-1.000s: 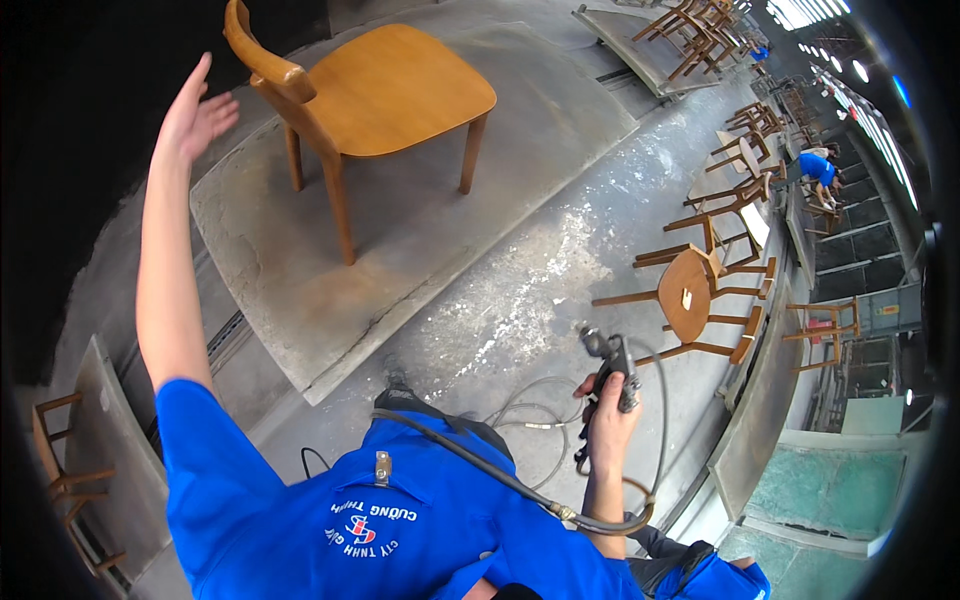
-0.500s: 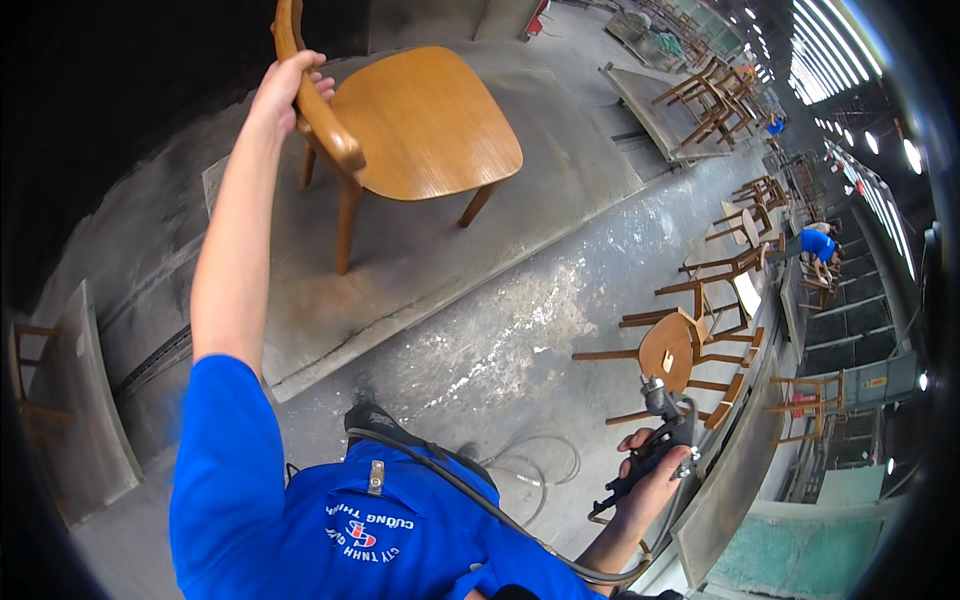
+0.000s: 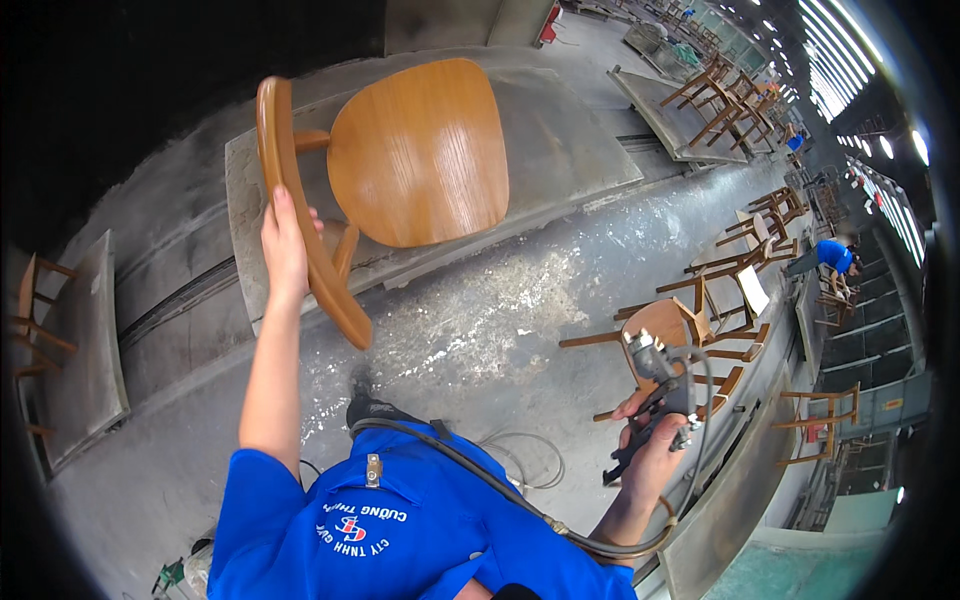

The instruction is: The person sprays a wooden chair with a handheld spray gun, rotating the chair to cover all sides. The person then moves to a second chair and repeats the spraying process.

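Note:
A wooden chair [image 3: 420,150] with a rounded, shiny brown seat stands at the edge of a low grey board [image 3: 560,130]. My left hand [image 3: 286,245] is closed around the middle of its curved backrest [image 3: 325,270], fingertips showing on the seat side. The legs are mostly hidden under the seat. On the right, my right hand [image 3: 652,445] grips a metal spray gun [image 3: 662,385], its head tilted up and away from the chair. A dark hose [image 3: 625,548] runs from the gun past my forearm and across my front.
Several wooden chairs [image 3: 675,325] lie or stand in a row on the right, one just behind the gun. More chairs [image 3: 725,100] stand on a far board. Loops of hose [image 3: 530,470] lie on the floor. Someone in a blue shirt [image 3: 833,256] bends over at far right.
The chair has swung round and come nearer, its backrest now facing me from the left. My left hand has drawn back with it. The spray gun stays in my right hand.

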Demonstrator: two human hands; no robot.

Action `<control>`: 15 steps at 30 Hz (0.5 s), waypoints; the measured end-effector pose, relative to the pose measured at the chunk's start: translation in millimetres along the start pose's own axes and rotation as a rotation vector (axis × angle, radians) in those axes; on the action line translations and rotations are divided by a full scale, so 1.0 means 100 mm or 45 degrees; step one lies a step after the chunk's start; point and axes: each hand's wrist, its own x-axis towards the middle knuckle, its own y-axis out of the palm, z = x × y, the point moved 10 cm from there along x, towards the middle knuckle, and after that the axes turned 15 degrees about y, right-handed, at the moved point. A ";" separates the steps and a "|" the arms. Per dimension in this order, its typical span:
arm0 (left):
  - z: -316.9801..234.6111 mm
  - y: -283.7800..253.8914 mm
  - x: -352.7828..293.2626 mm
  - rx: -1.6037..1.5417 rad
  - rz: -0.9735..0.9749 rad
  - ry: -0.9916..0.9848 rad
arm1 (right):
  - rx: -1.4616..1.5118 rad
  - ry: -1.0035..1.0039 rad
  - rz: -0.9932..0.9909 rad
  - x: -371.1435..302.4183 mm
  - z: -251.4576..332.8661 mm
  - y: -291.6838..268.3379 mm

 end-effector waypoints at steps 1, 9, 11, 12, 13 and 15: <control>0.04 -0.02 -0.19 -0.005 -0.005 0.022 | 0.045 -0.088 0.047 -0.02 0.12 -0.02; 0.50 -0.16 -1.25 0.019 -0.022 0.061 | -0.030 -0.117 0.064 -0.11 0.15 -0.43; 0.54 -0.14 -1.32 0.044 0.025 0.105 | -0.074 0.003 -0.005 -0.11 -0.09 -0.57; 0.55 -0.16 -1.39 0.046 0.048 0.095 | -0.127 0.105 -0.051 -0.21 -0.23 -0.68; 0.59 -0.16 -1.43 0.009 0.048 0.078 | -0.142 0.200 -0.105 -0.28 -0.37 -0.78; 0.60 -0.14 -1.47 0.024 0.062 0.099 | -0.149 0.345 -0.213 -0.40 -0.62 -0.92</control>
